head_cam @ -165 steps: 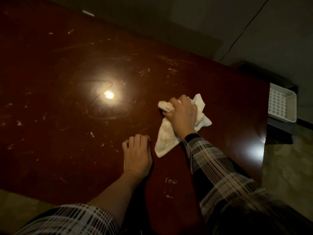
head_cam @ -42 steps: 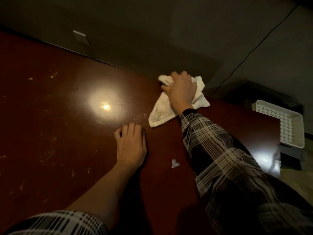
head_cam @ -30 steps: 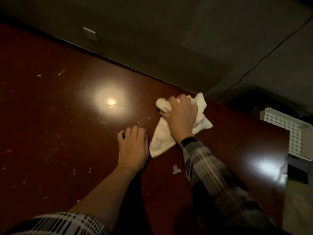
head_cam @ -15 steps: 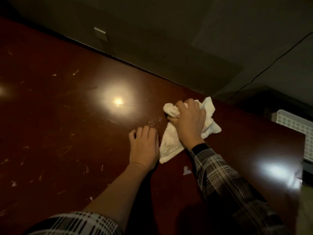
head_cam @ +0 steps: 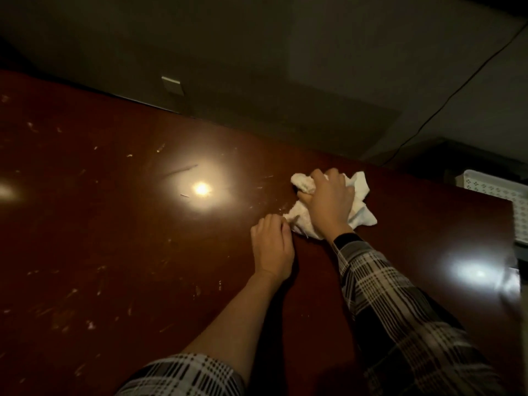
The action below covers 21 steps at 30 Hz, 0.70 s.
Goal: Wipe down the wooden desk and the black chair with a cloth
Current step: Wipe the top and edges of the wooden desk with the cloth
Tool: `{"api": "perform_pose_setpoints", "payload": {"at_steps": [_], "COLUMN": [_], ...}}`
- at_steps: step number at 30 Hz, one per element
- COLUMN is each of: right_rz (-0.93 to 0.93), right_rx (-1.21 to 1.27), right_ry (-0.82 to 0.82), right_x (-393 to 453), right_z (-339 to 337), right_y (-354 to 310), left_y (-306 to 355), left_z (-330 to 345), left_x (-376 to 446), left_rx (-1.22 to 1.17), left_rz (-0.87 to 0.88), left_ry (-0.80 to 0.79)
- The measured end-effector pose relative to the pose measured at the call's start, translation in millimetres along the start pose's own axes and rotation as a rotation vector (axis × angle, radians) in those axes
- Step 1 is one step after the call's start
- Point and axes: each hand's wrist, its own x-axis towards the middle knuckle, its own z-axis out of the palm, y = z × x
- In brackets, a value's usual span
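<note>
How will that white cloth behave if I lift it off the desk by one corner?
The white cloth will probably go limp and hang: it already lies bunched in soft folds under the right hand. It looks light, likely an easy one-handed lift. On the glossy desk it should slide readily rather than catch.

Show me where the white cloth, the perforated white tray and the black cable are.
white cloth [head_cam: 360, 192]: head view, bunched part right of the right hand.
perforated white tray [head_cam: 497, 191]: head view, near rim.
black cable [head_cam: 445, 100]: head view, middle of its run along the wall.

Dim, slightly blurred view; two bright glare spots on the desk [head_cam: 114, 224].
</note>
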Motion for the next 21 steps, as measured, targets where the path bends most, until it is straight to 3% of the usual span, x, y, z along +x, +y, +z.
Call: {"api": "perform_pose_setpoints", "payload": {"at_steps": [2,4,9,15,21], "right_rz": [-0.014,-0.032,-0.051,0.037,0.089], "right_rx": [-0.019,-0.029,-0.055,-0.04,-0.02], "right_ry": [-0.016,-0.006,-0.009,-0.005,0.017], "right_x": [-17.9,-33.9,-34.4,4.1,50.3], "right_z": [1.7,7.1,10.4,2.7,-0.7], "right_y": [-7.9,-15.9,-19.4,-33.8,-52.6], "left_y": [-1.7,-9.0,-33.9,-62.8,-67.6], "left_z": [-15.0,-32.1,-59.5,-57.5,-51.7], "left_x": [6.4,17.4,39.9,45.8,49.1], "left_rx": [-0.172,-0.183,0.012,0.247,0.442], "left_rz": [-0.078,-0.058,-0.079,-0.01,0.047], "left_ry": [0.0,0.058,0.101,-0.03,-0.065]}}
